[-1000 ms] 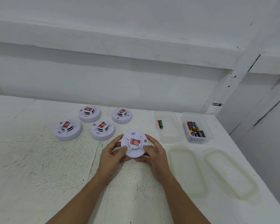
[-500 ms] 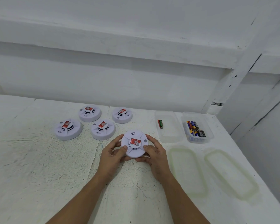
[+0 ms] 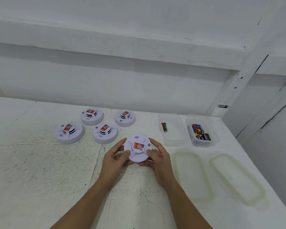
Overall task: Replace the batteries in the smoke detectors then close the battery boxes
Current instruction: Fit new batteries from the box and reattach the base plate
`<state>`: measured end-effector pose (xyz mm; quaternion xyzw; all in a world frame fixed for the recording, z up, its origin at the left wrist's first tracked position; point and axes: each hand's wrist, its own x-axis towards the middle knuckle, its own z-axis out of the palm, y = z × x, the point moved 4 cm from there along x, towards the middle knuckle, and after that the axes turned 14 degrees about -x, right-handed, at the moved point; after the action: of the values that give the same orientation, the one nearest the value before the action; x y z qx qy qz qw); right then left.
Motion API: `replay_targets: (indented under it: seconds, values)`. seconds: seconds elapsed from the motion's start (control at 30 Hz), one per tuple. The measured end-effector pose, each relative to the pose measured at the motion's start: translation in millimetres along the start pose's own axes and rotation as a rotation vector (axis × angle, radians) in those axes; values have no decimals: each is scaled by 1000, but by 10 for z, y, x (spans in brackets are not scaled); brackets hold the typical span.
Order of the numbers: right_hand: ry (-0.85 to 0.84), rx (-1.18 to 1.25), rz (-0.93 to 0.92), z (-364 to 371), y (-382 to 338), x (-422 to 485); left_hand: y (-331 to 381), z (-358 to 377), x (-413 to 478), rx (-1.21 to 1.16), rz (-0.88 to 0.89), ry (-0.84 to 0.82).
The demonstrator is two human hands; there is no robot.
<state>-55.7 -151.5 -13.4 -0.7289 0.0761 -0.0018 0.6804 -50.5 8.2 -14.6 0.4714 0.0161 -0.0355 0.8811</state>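
Observation:
Both hands hold a round white smoke detector with a red label, face up, just above the white table. My left hand grips its left edge, thumb on top. My right hand grips its right edge, thumb on top too. Several more white detectors stand behind to the left, among them a far-left detector, a middle detector and a rear detector. A clear tub holds a red and a green battery. A second tub holds several batteries.
Two translucent lids, a near lid and a right lid, lie flat to the right of my hands. A white wall rises behind the table. The table's right edge runs diagonally past the tubs.
Hardly anything moved. Both hands keep holding the same detector in the same place.

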Motion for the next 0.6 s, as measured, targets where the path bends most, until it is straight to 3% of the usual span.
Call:
replay_targets:
  seconds: [0.17,0.33,0.6]
  values:
    - [2,-35,-46,29,62,-1,-77,-72,20,97,57,48]
    - [79,-291,-113,61,114,-20,-92,-87,38,223,129,75]
    - [190,-447,-144,62,-128,234,13,34,387,447,173,149]
